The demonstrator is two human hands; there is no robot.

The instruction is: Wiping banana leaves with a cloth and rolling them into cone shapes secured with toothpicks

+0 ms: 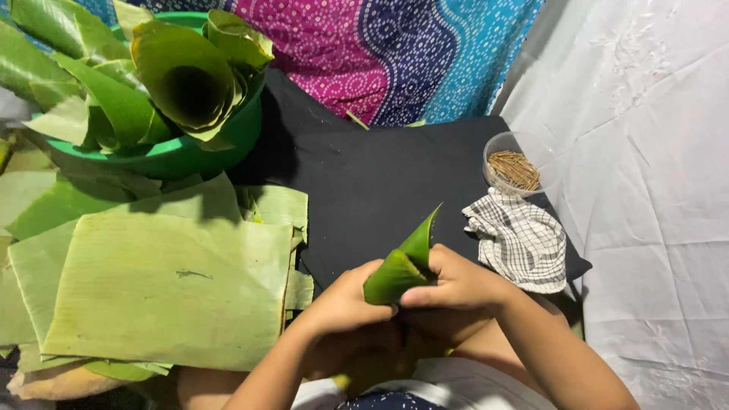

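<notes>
Both my hands hold a green banana leaf rolled into a cone [402, 262] at the bottom middle of the view. My left hand [342, 304] wraps the cone's lower part from the left. My right hand [456, 281] pinches its upper edge from the right. The cone's pointed tip rises toward a black cloth [380, 182]. A stack of flat cut banana leaves [167, 288] lies to the left of my hands.
A green basin [182, 148] at the top left holds several rolled leaf cones. A clear round container of thin brown sticks [515, 167] stands at the right, with a checked cloth [520, 239] just below it. White fabric covers the right side; patterned fabric lies behind.
</notes>
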